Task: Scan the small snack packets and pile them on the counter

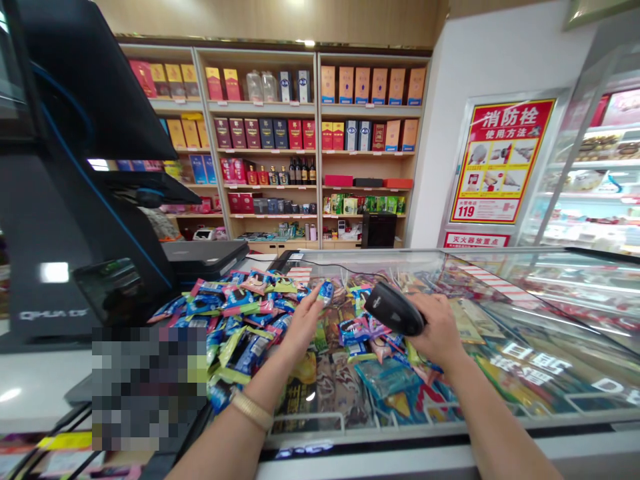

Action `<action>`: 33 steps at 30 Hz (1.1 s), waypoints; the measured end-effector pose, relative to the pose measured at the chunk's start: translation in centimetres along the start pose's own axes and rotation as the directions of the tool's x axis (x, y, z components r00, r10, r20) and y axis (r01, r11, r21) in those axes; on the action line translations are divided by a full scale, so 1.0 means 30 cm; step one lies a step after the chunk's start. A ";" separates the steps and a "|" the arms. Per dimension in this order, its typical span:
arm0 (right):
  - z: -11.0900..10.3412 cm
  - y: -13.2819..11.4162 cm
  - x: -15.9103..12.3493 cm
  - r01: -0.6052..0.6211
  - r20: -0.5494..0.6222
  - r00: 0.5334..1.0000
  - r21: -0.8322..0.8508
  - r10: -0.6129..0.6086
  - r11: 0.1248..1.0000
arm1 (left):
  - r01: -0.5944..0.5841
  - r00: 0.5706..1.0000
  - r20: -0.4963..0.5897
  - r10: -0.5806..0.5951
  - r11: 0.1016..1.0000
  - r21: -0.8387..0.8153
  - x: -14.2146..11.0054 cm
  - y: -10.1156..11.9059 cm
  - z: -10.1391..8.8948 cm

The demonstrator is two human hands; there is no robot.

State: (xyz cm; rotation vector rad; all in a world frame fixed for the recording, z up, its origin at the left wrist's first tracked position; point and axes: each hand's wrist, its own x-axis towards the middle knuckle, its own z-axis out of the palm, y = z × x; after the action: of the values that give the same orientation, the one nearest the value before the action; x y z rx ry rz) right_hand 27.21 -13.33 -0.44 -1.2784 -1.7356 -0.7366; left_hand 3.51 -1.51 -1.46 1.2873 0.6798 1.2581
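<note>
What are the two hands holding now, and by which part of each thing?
Left hand: a small blue packet, pinched, exact edge unclear. Right hand: a black scanner, gripped at the end nearer the wrist.

Looks matt blk plastic on scanner (393, 309) in R fingers (434, 308). Looks glossy, crinkly plastic film on blue packet (327, 292) in L fingers (316, 297); ditto on packet pile (240, 300), just L of same. Appears smooth, reflective glass on freezer lid (550, 320), below R fingers. Seems shiny, textured & metallic on bracelet (251, 409), down-arm from L fingers. Looks smooth, glossy wht on counter (40, 380), well L of L fingers.
</note>
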 end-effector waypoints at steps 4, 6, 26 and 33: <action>-0.002 0.059 -0.011 -0.063 -0.144 0.988 -0.060 0.054 0.996 | -0.245 0.968 0.133 0.213 0.914 0.322 -0.022 -0.032 0.052; -0.002 0.073 -0.014 -0.083 -0.175 0.982 -0.079 0.068 0.993 | -0.340 0.940 0.195 0.280 0.820 0.461 -0.044 -0.045 0.076; 0.029 0.093 -0.037 -0.069 -0.133 0.990 -0.108 0.055 0.992 | -0.583 0.768 0.368 0.524 0.335 0.741 -0.150 0.164 -0.029; 0.028 0.070 -0.025 -0.072 -0.128 0.990 -0.084 0.061 0.994 | -0.331 0.853 0.234 0.466 0.138 0.933 -0.337 0.229 -0.419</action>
State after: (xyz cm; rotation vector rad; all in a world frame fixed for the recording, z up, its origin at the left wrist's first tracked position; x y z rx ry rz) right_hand 29.06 -12.34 -1.54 -1.3143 -1.5674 -0.8445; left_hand -12.68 -8.19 -0.49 2.6202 1.3928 1.3437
